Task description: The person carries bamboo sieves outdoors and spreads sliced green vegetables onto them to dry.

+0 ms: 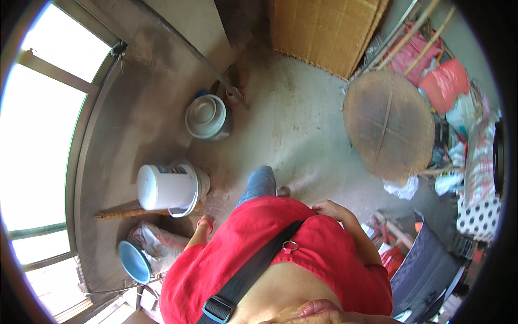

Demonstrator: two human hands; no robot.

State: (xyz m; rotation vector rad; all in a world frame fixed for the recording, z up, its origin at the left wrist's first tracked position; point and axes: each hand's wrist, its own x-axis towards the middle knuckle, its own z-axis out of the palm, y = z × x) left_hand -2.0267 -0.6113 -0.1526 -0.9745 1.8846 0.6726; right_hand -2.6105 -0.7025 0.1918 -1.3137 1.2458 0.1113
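My right hand (327,208) is in front of my red shirt (253,232), at the waist. Its fingers are curled and the palm is hidden, so I cannot make out whether anything is in it. On the other side, my left hand (205,222) hangs low beside my body, small and blurred; its fingers are too unclear to read. Nearest to it stands a white lidded bucket (170,187) with a handle, in or against another pale bucket (204,182). One leg in blue jeans (260,182) and a brown shoe (283,191) show below the shirt.
Along the left wall are a metal pot (205,117), a wooden stick (124,214), a blue basin (134,262) and a plastic sack (162,243). A round woven tray (388,124) leans at right before heaped bags (445,85) and poles. A woven panel (324,32) stands at the back.
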